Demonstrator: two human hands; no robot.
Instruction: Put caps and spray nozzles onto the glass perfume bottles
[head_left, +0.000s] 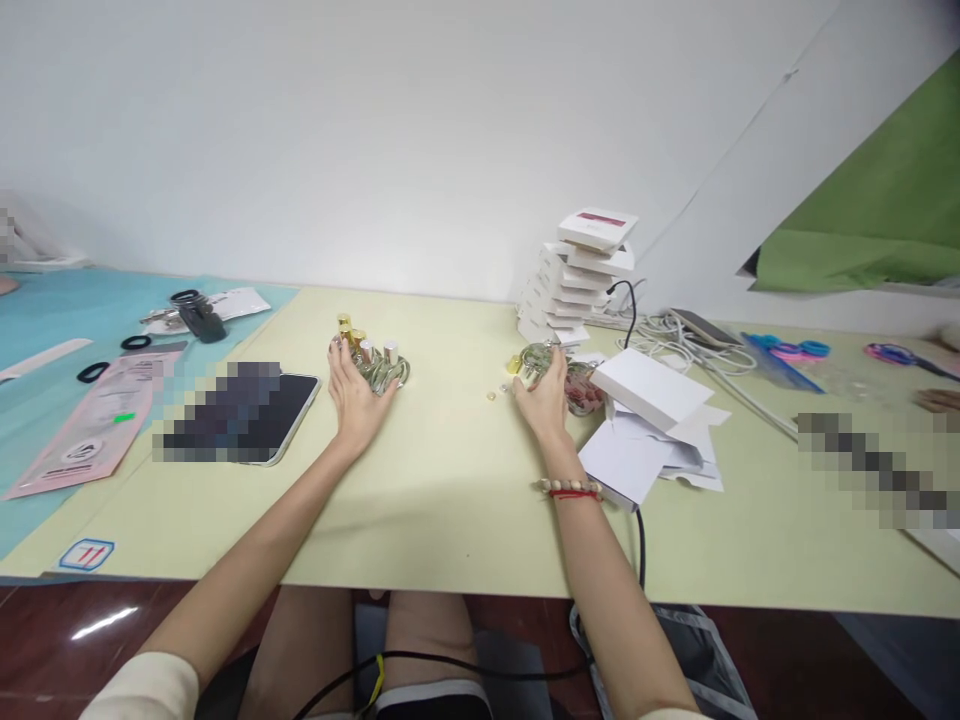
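Against left grip (354, 398), green bundle (390, 374); against right grip (546, 398), another bundle (535, 357).

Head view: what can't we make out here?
All in the head view:
Left green cluster: contact hidden by the left hand.
Right green cluster: partly covered by the right hand.
Phone: screen partly pixelated.
White box stack: print too small.
Gold bit: too small to identify.
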